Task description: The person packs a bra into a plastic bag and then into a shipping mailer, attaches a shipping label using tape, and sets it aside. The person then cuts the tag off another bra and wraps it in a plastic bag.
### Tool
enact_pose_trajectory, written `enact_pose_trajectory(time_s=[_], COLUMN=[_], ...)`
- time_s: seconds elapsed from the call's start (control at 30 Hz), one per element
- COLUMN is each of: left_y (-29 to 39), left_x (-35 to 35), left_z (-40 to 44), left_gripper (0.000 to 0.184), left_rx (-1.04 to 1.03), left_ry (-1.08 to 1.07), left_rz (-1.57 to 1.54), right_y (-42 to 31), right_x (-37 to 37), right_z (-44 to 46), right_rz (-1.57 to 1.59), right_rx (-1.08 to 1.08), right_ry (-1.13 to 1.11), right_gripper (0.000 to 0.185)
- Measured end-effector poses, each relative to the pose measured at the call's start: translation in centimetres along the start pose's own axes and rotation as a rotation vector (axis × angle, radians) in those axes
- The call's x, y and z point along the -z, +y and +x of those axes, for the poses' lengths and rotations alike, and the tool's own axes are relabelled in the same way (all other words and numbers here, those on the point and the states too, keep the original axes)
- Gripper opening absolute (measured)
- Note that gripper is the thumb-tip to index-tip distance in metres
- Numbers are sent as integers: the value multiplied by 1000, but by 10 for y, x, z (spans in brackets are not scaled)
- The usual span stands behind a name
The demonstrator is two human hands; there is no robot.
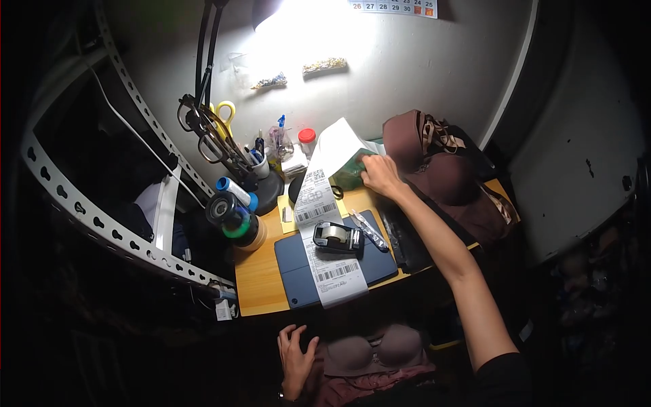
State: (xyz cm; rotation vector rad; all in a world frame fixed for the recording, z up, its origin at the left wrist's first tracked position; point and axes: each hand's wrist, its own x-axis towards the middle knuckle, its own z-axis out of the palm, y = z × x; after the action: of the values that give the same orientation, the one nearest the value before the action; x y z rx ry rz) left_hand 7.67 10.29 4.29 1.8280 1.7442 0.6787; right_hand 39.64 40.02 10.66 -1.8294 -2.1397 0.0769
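My right hand (381, 175) reaches over the back of the desk, its fingers closed on a green and white packet (350, 169). Below it at the desk's front, my left hand (296, 353) hangs with its fingers apart and nothing in it. Beside that hand lies a mauve bra (369, 353) on pink fabric (380, 386). A long strip of printed labels (339, 275) runs down over a blue tablet case (291, 261), with a black tape dispenser (337, 237) on top. A silver cutter (369, 230) lies right of the dispenser.
Brown bras (454, 180) are piled at the desk's right. Bottles (234, 217), a pen cup (260, 166), yellow scissors (226, 115) and a red-capped jar (307, 139) stand at the back left. A lamp (271, 10) hangs above; a white metal rack (102, 227) borders the left.
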Motion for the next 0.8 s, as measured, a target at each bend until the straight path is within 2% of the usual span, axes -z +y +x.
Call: enact_pose_trajectory(time_s=[0.07,0.13,0.2,0.33,0.4,0.43,0.47,0.53,0.57,0.6,0.67,0.7,0.73,0.8], left_y=[22,42,72,133,153,168,181,184,185,184,179,169,189,137], left_x=[8,14,16,-6,-38,-39,-39,-55,-57,-56,-55,-54,-11,-68], left_z=[13,25,42,102,152,182,212,271,292,310,337,345,319,362], left_gripper=[33,29,24,19,19,22,24,28,29,31,41,54,56,39], left_rx=[-37,-175,-323,-664,-758,-742,-717,-647,-590,-534,-402,-276,-93,-86], left_ry=[36,29,30,-6,-100,-246,-387,-319,-289,-260,-177,-214,-475,-173], left_rz=[-20,-143,-208,-357,-370,-161,48,336,222,109,-27,-297,-412,-274], right_y=[3,13,30,39,35,38,37,32,32,23,11,15,22,37], right_x=[10,12,14,34,45,47,48,48,43,46,47,35,23,5], right_z=[-16,-37,-55,-73,-73,-71,-71,-76,-76,-75,-77,-77,-74,-73], right_rz=[-126,-189,-202,-188,-218,-180,-186,-235,-126,-121,-106,-283,-278,-365], right_rx=[128,200,385,360,153,156,161,68,-16,-107,-104,-22,-23,121], right_ry=[6,58,-10,-119,-242,-281,-277,-196,-173,-220,-157,-108,-106,189], right_gripper=[35,32,30,24,23,42,42,64,89,92,79,53,53,32])
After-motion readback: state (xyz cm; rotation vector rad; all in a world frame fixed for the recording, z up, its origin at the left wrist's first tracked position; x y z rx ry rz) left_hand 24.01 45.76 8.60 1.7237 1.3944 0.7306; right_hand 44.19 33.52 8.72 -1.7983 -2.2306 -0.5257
